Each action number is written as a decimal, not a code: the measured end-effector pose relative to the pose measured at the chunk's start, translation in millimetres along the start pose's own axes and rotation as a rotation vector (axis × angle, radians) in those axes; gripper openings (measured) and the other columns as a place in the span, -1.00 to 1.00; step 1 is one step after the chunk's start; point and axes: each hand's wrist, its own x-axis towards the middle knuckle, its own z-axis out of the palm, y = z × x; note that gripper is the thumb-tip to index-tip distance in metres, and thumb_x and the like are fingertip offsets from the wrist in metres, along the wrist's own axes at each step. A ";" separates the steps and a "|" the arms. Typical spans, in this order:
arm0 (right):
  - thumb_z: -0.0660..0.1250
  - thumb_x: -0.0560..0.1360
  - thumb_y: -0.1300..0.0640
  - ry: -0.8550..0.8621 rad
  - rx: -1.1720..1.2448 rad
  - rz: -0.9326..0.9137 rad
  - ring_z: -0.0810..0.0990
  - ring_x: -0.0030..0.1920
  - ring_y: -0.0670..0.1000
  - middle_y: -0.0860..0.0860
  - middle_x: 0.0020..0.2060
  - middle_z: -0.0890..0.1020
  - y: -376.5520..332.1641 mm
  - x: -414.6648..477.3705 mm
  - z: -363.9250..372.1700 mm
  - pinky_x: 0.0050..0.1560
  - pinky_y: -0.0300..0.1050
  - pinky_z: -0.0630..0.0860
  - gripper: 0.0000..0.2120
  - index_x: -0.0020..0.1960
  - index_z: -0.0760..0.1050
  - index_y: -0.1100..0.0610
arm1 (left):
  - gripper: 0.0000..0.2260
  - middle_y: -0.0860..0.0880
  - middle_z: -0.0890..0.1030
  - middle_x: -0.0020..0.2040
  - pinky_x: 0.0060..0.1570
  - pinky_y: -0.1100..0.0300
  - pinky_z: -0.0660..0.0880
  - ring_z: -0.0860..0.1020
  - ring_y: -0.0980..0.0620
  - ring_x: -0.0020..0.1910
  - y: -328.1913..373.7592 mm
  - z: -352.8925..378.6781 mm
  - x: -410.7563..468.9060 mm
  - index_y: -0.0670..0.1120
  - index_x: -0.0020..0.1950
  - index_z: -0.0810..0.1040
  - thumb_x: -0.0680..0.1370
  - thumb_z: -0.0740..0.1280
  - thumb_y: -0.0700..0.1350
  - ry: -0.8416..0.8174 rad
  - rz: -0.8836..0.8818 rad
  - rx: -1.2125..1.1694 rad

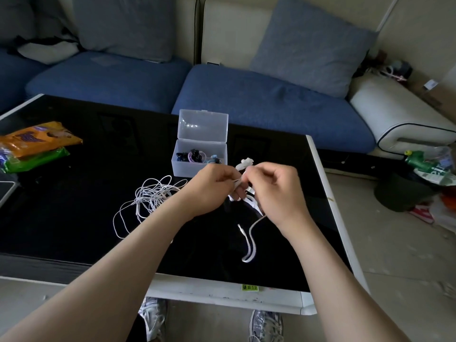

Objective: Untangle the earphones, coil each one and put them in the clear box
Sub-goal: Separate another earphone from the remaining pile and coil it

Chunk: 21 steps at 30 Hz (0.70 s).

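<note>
One earphone (250, 239) was pinched by left hand (212, 186) and right hand (274, 186); others were stowed in the box (187, 169), 12 o'clock; the tangle (150, 196), 9 o'clock, was left uncoiled.

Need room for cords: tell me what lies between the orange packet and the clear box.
Only bare black tabletop between orange packet and clear box, in the head view.

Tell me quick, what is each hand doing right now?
Left hand: pinches the white earphone cable.
Right hand: grips the same cable.
</note>
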 end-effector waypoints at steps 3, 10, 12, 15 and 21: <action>0.36 0.63 0.17 0.134 0.087 0.053 0.43 -0.52 -0.03 0.04 -0.52 0.49 1.5 5.1 -6.0 -0.44 -0.12 0.42 -0.74 -0.21 0.67 0.14 | -0.68 -0.18 0.72 -0.17 -0.17 0.28 0.49 0.61 0.01 -0.21 15.1 2.8 -2.6 -0.16 -0.10 0.69 0.54 0.15 -0.37 -0.037 -0.005 -0.177; 0.25 0.71 0.01 -0.059 -0.098 0.309 0.43 -0.46 0.00 0.01 -0.37 0.52 29.1 13.3 -5.1 -0.46 -0.12 0.31 -0.76 -0.03 0.63 0.04 | -0.71 -0.17 0.72 -0.06 -0.10 0.20 0.46 0.61 -0.02 -0.13 25.0 7.0 0.5 -0.17 0.04 0.71 0.63 0.18 -0.30 0.026 -0.049 -0.551; 0.23 0.71 -0.02 -0.158 -0.192 0.321 0.39 -0.44 -0.02 -0.12 -0.48 0.44 31.6 10.8 -6.3 -0.38 -0.10 0.28 -0.69 -0.09 0.64 0.05 | -0.73 -0.15 0.76 0.01 -0.11 0.25 0.58 0.69 -0.01 -0.08 23.4 7.2 1.4 -0.22 0.11 0.69 0.66 0.19 -0.33 0.112 -0.057 -0.558; 0.24 0.71 -0.03 -0.244 -0.222 0.314 0.31 -0.50 -0.08 -0.15 -0.52 0.41 24.0 7.2 -5.8 -0.40 -0.13 0.25 -0.65 -0.15 0.66 0.07 | -0.72 -0.08 0.77 0.03 0.20 0.03 0.64 0.72 -0.05 0.07 16.6 7.5 3.9 -0.17 0.14 0.70 0.63 0.21 -0.36 0.191 -0.056 -0.436; 0.29 0.65 0.06 -0.395 -0.506 0.080 0.46 -0.47 -0.06 -0.02 -0.42 0.53 10.5 -2.9 2.4 -0.44 -0.15 0.33 -0.73 -0.17 0.67 0.06 | -0.72 0.02 0.77 0.02 0.20 0.14 0.64 0.72 0.12 0.04 13.0 11.1 3.6 -0.08 0.14 0.68 0.58 0.31 -0.39 0.214 0.026 -0.175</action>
